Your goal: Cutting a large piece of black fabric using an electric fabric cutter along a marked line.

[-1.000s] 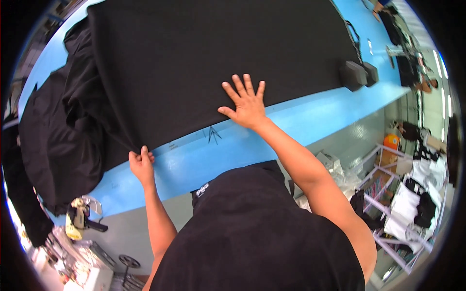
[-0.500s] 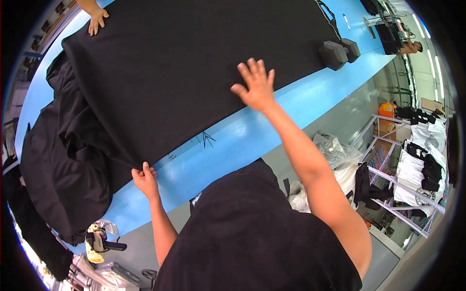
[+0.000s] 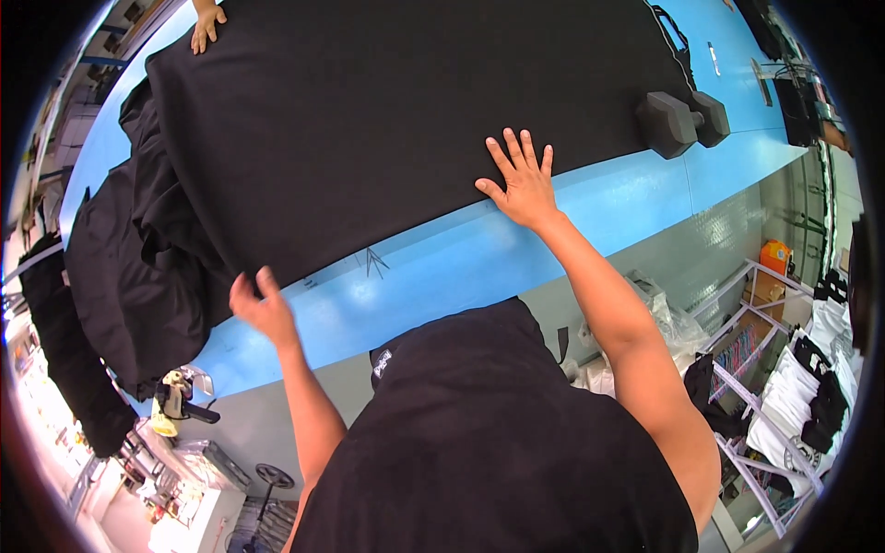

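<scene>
See black cloth [image 3: 369, 120] on blue surface [image 3: 461, 249]: mostly laid flat, not yet at bunched L end. Note R hand [image 3: 525, 191]: splayed on cloth; L hand [image 3: 266, 309]: at cloth edge, blurred, can't tell grip.

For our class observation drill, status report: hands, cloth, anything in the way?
Left hand blurred near fold of wide black cloth, grip unclear. Right hand spread at cloth's near edge. Cloth bunched leftward on blue table. Dark-grey hexagonal dumbbell at right, possible obstruction.

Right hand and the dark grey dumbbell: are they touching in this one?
Apart. The head view shows it: a stretch of black cloth and blue tabletop separates the right hand from the dumbbell.
</scene>
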Demonstrator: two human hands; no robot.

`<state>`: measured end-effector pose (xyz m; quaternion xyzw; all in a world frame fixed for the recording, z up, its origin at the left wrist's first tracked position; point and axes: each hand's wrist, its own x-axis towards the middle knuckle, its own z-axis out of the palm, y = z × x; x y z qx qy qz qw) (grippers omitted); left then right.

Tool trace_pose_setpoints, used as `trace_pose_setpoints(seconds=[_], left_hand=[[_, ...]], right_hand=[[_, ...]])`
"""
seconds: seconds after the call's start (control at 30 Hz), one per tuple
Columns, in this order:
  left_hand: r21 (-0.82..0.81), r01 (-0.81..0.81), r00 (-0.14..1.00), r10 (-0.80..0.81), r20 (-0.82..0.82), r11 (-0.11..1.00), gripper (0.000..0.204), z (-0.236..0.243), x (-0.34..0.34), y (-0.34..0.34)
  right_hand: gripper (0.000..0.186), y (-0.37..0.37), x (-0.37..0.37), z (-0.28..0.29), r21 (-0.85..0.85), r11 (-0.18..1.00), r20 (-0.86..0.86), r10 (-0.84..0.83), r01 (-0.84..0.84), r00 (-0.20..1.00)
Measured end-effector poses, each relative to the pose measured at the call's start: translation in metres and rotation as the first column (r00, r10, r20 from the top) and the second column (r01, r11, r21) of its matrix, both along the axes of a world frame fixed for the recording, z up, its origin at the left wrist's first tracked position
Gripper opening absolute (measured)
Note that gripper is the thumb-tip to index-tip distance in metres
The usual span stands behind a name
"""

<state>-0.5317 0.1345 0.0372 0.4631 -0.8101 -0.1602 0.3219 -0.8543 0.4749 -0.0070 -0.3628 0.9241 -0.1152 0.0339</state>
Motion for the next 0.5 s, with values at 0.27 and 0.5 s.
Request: trace_pose_setpoints(seconds=[0.27,0.5], left_hand=[[0.057,0.685,0.631,-0.63,0.453,0.727,0.059,-0.008,-0.22,0.142],[0.045,0.712,0.556,-0.602,0.572,0.701,0.071,-0.037,-0.214,0.148]], right_hand=[[0.078,0.007,-0.076,0.016,-0.029,0.998,-0.111,-0.05,0.047,0.993],[0.078,0.027,-0.078,0.006,-0.029,0.999,-0.081,-0.018,0.016,0.997]])
